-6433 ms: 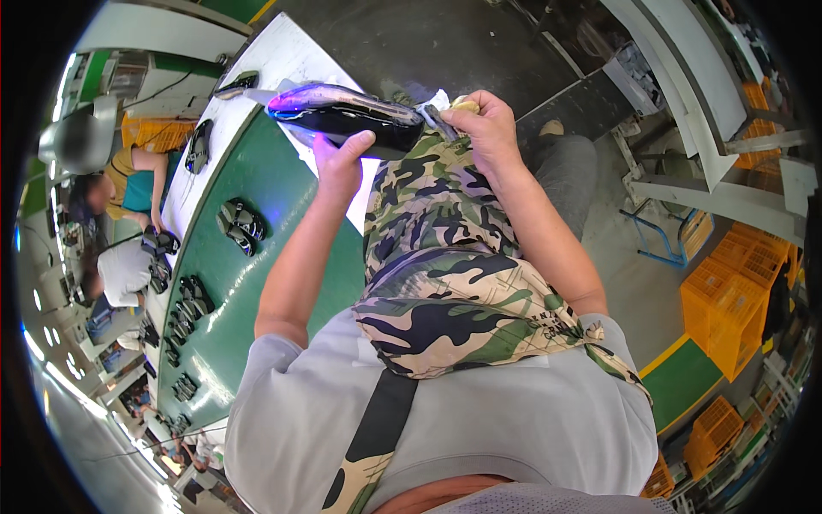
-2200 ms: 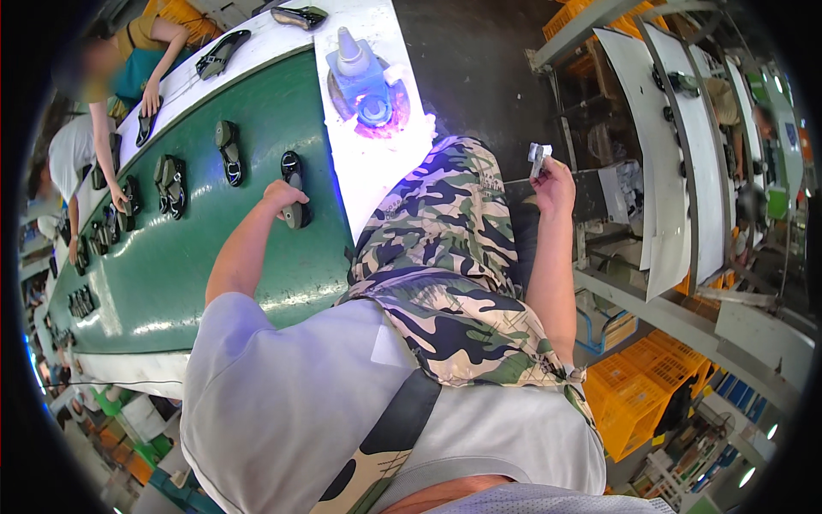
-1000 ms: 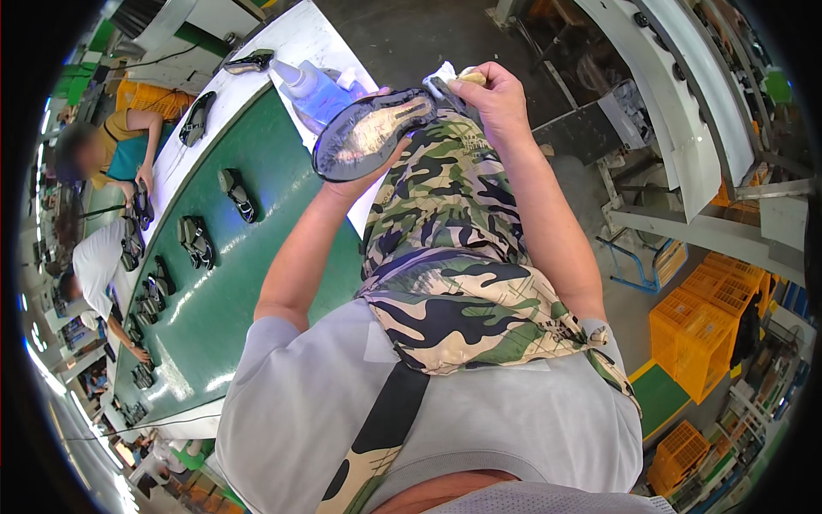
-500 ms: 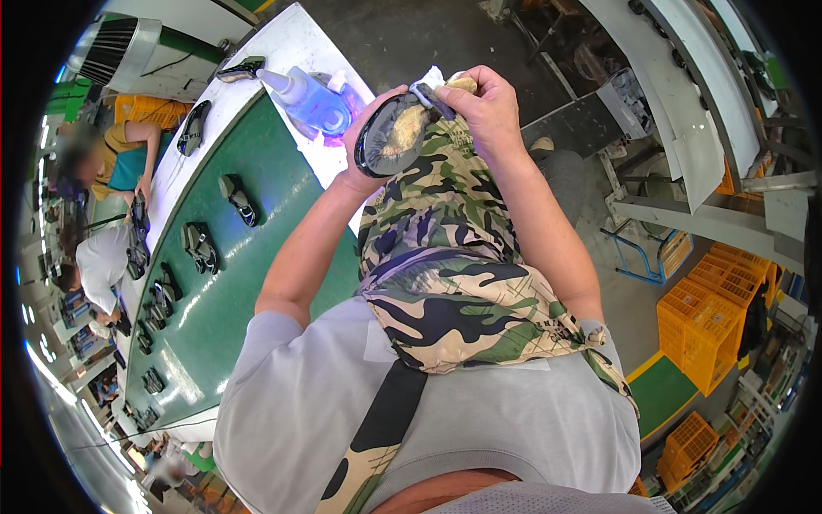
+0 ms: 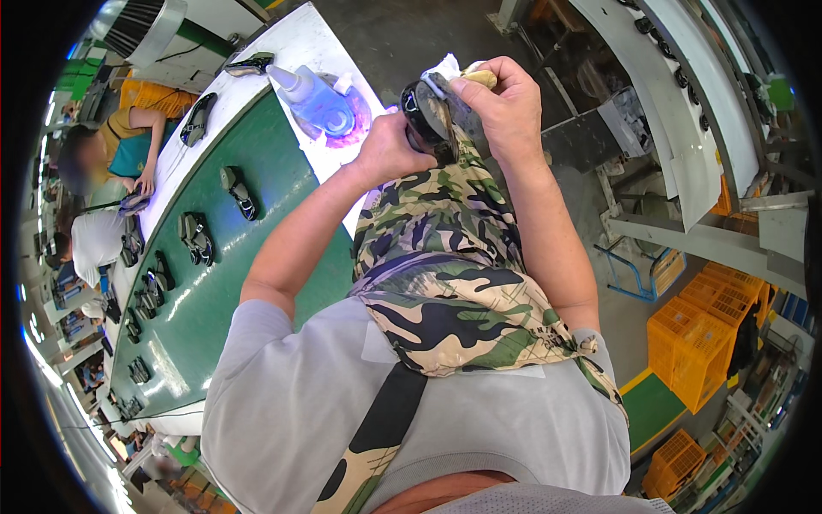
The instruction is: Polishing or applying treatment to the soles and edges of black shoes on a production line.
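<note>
A long, curving, white-edged desk (image 5: pixel 287 176) with a smooth green top runs along my left. A camouflage-print cloth apron (image 5: pixel 437 223) covers my front. On the desk's white end stands a squat, cone-topped, translucent blue bottle (image 5: pixel 325 107). My right hand (image 5: pixel 514 111) has its fingers pinched on a crumpled white scrap (image 5: pixel 445 65) and a yellowish soft pad (image 5: pixel 482 78); whether these touch the glossy black shoe (image 5: pixel 419 111) is hard to tell. My left hand (image 5: pixel 390 147), fingers wrapped round that shoe, holds it up right of the bottle.
</note>
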Demonstrator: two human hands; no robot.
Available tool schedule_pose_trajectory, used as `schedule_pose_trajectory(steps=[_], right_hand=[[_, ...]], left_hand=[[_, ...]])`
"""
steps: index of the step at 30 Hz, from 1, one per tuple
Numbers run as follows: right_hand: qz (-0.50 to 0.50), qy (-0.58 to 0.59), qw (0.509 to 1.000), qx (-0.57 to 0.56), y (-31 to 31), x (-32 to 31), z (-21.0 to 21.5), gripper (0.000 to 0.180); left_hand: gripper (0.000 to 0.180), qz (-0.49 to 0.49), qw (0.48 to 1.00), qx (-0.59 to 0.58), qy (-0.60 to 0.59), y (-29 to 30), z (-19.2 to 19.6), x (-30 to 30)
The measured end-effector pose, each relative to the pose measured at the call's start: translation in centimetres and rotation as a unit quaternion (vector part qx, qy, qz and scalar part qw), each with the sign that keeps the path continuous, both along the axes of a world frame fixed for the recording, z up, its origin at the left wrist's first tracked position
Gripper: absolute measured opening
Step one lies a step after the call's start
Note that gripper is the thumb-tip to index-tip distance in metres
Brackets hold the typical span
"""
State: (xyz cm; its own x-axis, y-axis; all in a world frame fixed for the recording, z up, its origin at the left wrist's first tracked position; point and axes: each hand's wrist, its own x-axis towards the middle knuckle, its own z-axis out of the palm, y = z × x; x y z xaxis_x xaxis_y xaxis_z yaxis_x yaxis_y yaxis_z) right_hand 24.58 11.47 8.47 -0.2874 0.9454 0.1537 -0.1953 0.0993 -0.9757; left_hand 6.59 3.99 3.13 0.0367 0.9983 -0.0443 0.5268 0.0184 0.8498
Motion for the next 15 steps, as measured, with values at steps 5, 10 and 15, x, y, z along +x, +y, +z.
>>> schedule_pose_trajectory(steps=[5,10,15], right_hand=[[-0.026,0.019,0.999,0.03,1.3,-0.3,-0.2,0.017],[-0.02,0.028,0.998,0.051,2.3,-0.4,-1.2,0.017],[0.016,0.005,0.995,0.093,2.7,0.2,-1.3,0.016]], left_hand=[[0.054,-0.11,0.985,-0.11,-0.078,0.6,1.3,-1.2],[0.072,-0.201,0.936,-0.185,-0.223,0.9,1.1,-2.4],[0.071,-0.238,0.906,-0.196,-0.289,0.7,1.9,-3.0]])
